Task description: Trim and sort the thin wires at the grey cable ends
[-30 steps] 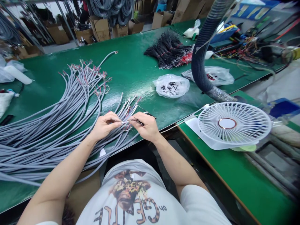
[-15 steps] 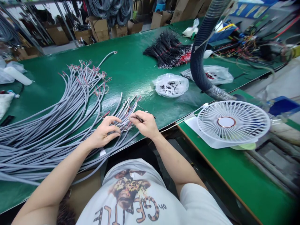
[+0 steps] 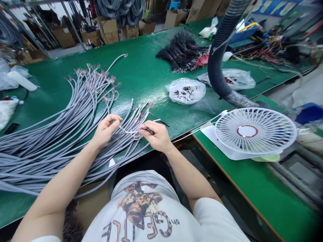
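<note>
My left hand (image 3: 107, 130) is closed in a pinch on a thin pale wire (image 3: 126, 130) that stretches across the cable ends towards my right hand. My right hand (image 3: 157, 135) has its fingers pressed together around a small dark slender thing (image 3: 150, 130), whose kind I cannot make out. Under both hands lies a bundle of grey cables (image 3: 108, 151), with stripped ends showing white and red strands. A thin black-tipped piece (image 3: 164, 123) lies just beyond my right hand. A second heap of grey cables (image 3: 85, 90) with frayed red and white ends spreads to the left.
Behind my hands, the green table (image 3: 141, 74) bears a plastic bag of small black and white parts (image 3: 186, 91) and bundled black wires (image 3: 181, 53). A ribbed black hose (image 3: 217, 64) hangs at the right, above a white fan (image 3: 254, 131). Cardboard boxes (image 3: 108, 30) stand behind the table.
My left hand has moved up and left, its fingers closing from a loose curl into a pinch, and a pale wire now stretches between the hands. My right hand has barely moved.
</note>
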`<control>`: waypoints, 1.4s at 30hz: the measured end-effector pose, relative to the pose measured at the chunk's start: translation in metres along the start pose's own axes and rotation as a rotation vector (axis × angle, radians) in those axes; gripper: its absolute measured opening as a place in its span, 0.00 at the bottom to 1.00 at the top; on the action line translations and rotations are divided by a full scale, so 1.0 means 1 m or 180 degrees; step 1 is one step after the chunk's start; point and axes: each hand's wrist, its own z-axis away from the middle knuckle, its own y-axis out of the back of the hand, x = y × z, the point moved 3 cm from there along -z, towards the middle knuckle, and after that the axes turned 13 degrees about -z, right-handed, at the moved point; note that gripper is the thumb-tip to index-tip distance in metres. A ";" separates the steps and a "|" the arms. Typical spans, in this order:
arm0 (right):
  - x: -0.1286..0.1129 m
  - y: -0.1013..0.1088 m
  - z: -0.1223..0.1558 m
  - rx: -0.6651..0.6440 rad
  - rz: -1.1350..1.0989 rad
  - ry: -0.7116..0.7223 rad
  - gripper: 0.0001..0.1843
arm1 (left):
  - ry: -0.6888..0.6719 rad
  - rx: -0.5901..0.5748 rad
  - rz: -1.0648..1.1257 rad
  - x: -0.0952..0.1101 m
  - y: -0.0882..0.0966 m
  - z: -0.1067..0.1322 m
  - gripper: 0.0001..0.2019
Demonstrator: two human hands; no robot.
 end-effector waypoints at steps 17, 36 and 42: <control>0.013 0.006 0.003 0.0372 0.0100 -0.0380 0.08 | 0.1275 0.1007 0.0401 -0.014 0.038 0.001 0.16; 0.003 0.016 -0.004 -0.0131 0.0071 -0.0681 0.11 | -0.0196 -0.1550 -0.0969 0.026 -0.031 0.003 0.18; 0.023 -0.001 -0.014 -0.1403 -0.1705 -0.2353 0.08 | -0.0441 -0.2525 -0.0744 0.032 -0.028 0.015 0.14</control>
